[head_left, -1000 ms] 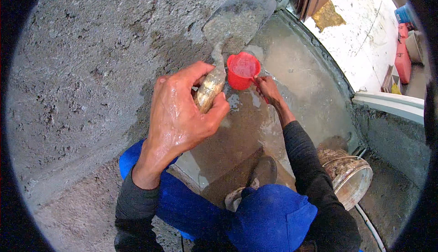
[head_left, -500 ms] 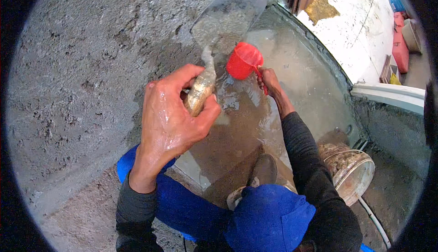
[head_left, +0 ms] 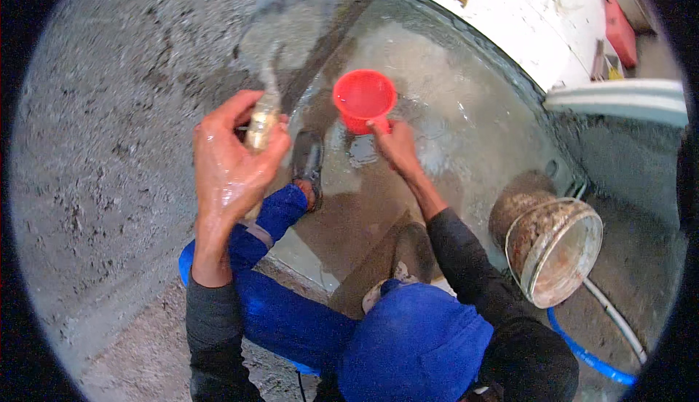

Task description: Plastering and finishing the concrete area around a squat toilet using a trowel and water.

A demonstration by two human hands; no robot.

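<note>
My left hand [head_left: 234,156] is wet and wrapped round the worn wooden handle of a trowel [head_left: 261,129]. The trowel's wide blade points away from me and is smeared by motion in front of the rough grey wall. In my right hand [head_left: 398,147] is the handle of a red plastic dipper [head_left: 357,124], held over the wet floor [head_left: 466,118]. Its round mouth faces up toward me; I cannot tell how much water is inside. My foot in a dark shoe [head_left: 308,162] rests on the floor below and between the hands.
Rough cement wall [head_left: 109,147] rises along the left. A stained bucket [head_left: 539,245] lies tilted at the right, close to a white pipe [head_left: 615,318] and a blue hose [head_left: 597,364]. A raised edge [head_left: 495,60] borders the wet floor. Beyond it lies a white surface [head_left: 531,23].
The dipper has gone from tilted to mouth-up and sits farther left in view. The trowel and left hand have also shifted left. My dark-shoed left foot has come into view.
</note>
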